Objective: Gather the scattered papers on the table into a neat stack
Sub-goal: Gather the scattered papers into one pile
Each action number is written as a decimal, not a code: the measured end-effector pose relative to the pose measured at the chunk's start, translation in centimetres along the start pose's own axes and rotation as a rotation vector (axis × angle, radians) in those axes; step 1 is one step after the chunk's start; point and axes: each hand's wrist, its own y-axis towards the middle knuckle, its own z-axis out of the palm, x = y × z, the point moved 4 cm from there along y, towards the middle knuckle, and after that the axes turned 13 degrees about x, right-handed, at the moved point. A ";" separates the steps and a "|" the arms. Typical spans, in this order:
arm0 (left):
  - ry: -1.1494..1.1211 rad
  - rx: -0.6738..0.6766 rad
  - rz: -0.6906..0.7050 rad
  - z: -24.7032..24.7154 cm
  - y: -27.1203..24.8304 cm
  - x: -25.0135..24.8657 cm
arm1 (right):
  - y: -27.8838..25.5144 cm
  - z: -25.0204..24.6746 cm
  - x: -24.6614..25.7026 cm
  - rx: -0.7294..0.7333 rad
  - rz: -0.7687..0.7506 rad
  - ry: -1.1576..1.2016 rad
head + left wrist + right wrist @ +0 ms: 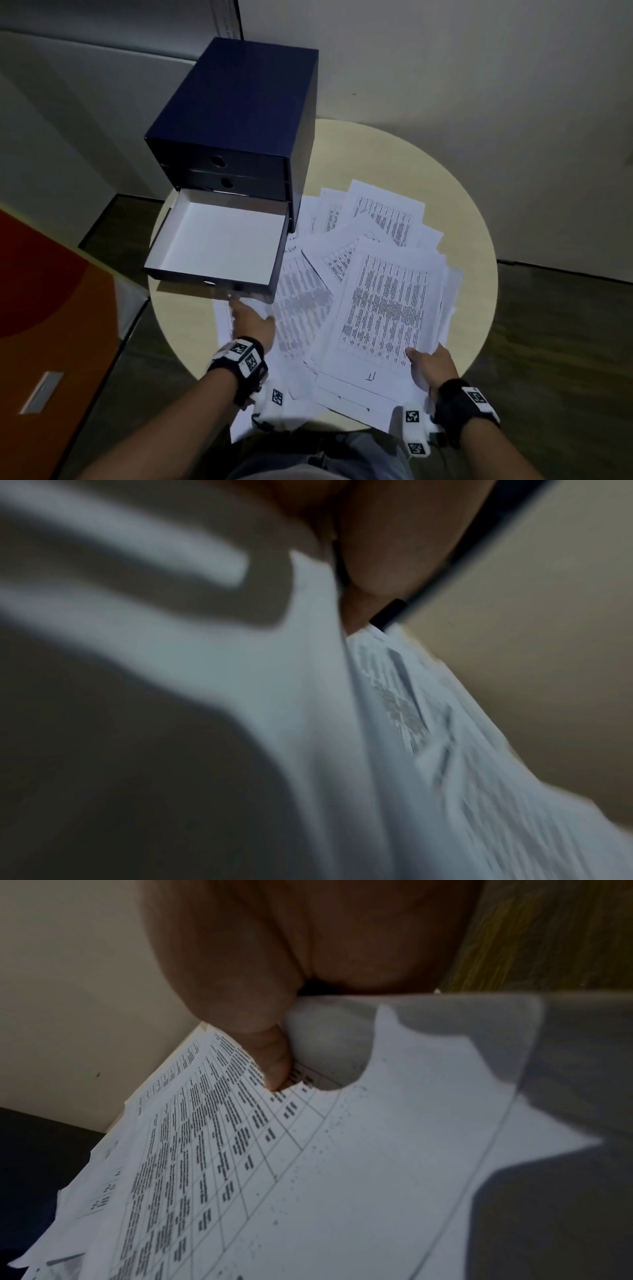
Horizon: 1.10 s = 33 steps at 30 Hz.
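Pale walls and dark wood floor surround your round cream tabletop (455,192), with an orange panel (51,301) at lower left. Papers (383,301) lie fanned across the centre and lower right of the frame, printed with tables too small to read. At upper left a navy drawer box (239,113) stands, its bottom drawer (219,240) pulled out. Your left hand (251,323) lies flat on the sheets, fingers extended toward the drawer front. Your right hand (432,368) pinches the top bundle's near corner, thumb above.
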 end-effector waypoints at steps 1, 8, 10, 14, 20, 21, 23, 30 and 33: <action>0.112 0.072 0.020 0.8 -0.7 -0.5 | 0.1 0.0 -0.2 -0.009 0.008 -0.009; 0.778 0.252 0.364 5.4 -6.4 -5.2 | 1.6 -0.2 -1.6 0.007 0.043 -0.009; 0.749 0.256 0.422 5.7 -6.6 -6.2 | 1.6 -0.6 -1.3 -0.017 0.039 -0.035; 0.657 0.345 0.447 7.2 -6.8 -7.5 | 1.2 -2.9 -0.9 -0.105 0.053 0.012; 0.790 0.382 0.537 10.0 -8.6 -9.6 | 1.1 -5.2 -2.2 -0.128 0.094 0.052; 0.813 0.377 0.574 10.3 -9.0 -10.5 | 1.1 -5.1 -2.3 -0.138 0.086 0.055; 0.821 0.354 0.643 10.1 -9.9 -12.5 | 1.1 -4.7 -2.3 -0.128 0.082 0.065; 0.830 0.124 0.850 4.1 -13.4 -19.4 | 1.2 -3.6 -1.0 -0.093 0.084 -0.064; 0.734 -0.043 0.946 0.3 -15.0 -21.3 | 1.3 -3.6 -1.0 -0.090 0.069 -0.079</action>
